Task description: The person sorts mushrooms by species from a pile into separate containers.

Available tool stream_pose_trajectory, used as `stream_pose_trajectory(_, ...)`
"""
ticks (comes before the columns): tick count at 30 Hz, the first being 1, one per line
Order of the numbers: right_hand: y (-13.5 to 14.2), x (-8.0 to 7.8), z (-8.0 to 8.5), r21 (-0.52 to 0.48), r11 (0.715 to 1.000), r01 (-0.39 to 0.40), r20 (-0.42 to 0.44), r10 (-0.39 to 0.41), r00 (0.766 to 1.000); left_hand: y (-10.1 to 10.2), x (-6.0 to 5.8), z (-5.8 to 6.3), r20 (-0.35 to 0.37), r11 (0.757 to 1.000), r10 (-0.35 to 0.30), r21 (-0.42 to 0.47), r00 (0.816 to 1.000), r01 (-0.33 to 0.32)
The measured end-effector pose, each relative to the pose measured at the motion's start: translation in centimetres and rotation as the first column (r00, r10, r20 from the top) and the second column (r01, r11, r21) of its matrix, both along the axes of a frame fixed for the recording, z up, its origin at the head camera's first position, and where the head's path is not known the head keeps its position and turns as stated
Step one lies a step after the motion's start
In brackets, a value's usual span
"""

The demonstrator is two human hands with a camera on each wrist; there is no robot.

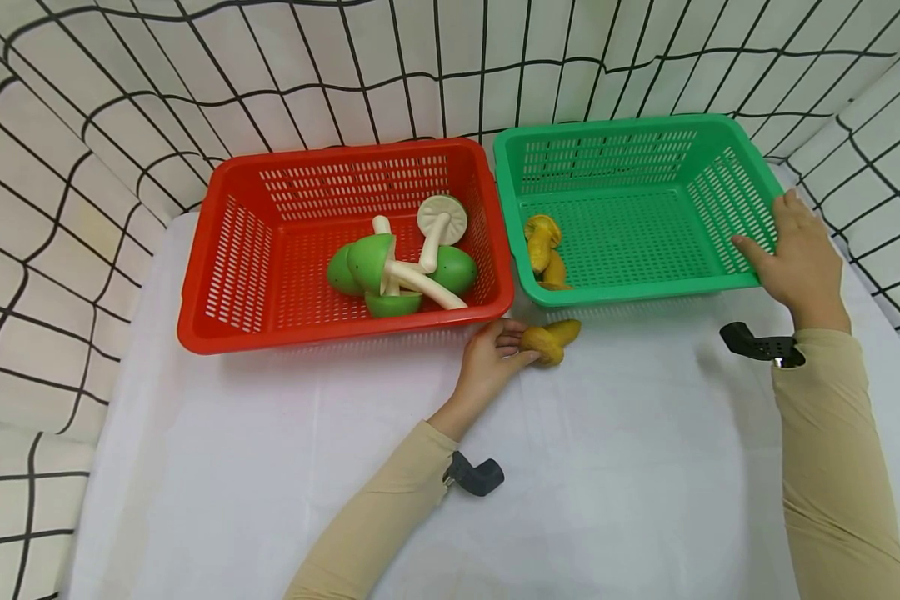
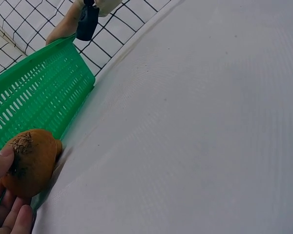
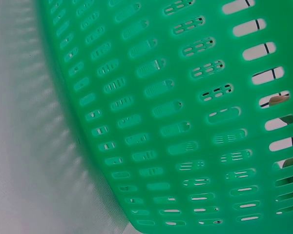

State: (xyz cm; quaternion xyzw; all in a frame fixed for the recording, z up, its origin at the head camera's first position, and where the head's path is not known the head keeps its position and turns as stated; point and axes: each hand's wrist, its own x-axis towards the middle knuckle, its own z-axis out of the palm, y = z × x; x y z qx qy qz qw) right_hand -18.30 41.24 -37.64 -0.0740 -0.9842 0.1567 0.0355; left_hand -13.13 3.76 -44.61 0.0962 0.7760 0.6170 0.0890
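Note:
With thumb and fingertips, my left hand (image 1: 487, 357) pinches a yellow-brown toy mushroom (image 1: 543, 346) at the front of the green basket (image 1: 645, 293). The left wrist view shows the rounded brown mushroom (image 2: 33, 161) low beside the basket wall, thumb on one side and fingers beneath. My right hand (image 1: 806, 258) holds the green basket's right rim, thumb on the inner side. Inside that basket's left end lie yellow mushrooms (image 1: 542, 242), partly hidden by the front wall. Only the green basket's slotted wall (image 3: 151, 117) fills the right wrist view; the hand is hidden there.
A red basket (image 1: 228, 340) stands left of the green one, their sides almost touching. It holds several green-capped mushrooms (image 1: 371, 258) with white stems. Black netting (image 1: 420, 79) over white cloth encloses the back and sides. White cloth (image 1: 570, 475) covers the table.

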Motion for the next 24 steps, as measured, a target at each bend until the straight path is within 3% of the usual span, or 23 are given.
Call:
stream_pose_trajectory(15, 0.08, -0.13, -0.03, 0.006, 1.000, 0.004, 0.009, -0.004, 1.000, -0.10, 0.08, 0.18, 0.041, 0.999, 0.009, 0.030, 0.999, -0.010)
stream_pose_trajectory(24, 0.07, -0.12, -0.10, 0.000, 1.000, -0.003, 0.001, 0.003, 1.000, -0.19, 0.24, 0.38, 0.053, 1.000, -0.008, 0.002, 0.999, 0.008)
